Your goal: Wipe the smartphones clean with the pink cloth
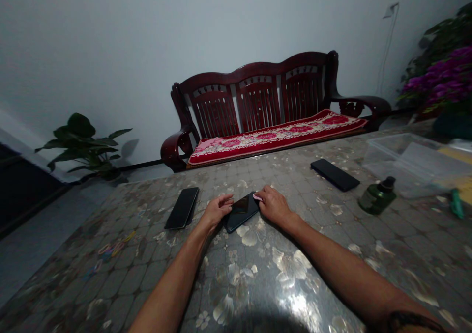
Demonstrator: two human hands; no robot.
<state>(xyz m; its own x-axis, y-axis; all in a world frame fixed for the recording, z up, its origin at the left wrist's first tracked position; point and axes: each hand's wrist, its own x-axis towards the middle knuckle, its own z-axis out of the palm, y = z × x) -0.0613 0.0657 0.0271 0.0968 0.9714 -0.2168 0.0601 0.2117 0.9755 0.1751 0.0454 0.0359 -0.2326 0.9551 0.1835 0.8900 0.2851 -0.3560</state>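
A dark smartphone [241,214] lies aslant on the patterned table in front of me, its glossy face up. My left hand [217,212] is at the phone's left edge, thumb and curled fingers holding it there. At the phone's upper right corner, my right hand [273,204] is closed on a small pink cloth [257,197], pressing it to the screen; most of the cloth is hidden by the fingers. Left of my left hand lies a second black smartphone [182,208].
A black phone-like slab [335,174], a green bottle [377,196] and a clear plastic box [391,176] are on the right of the table [236,284]. Coloured rubber bands [117,247] lie at left. Beyond the table stands a wooden bench [258,97].
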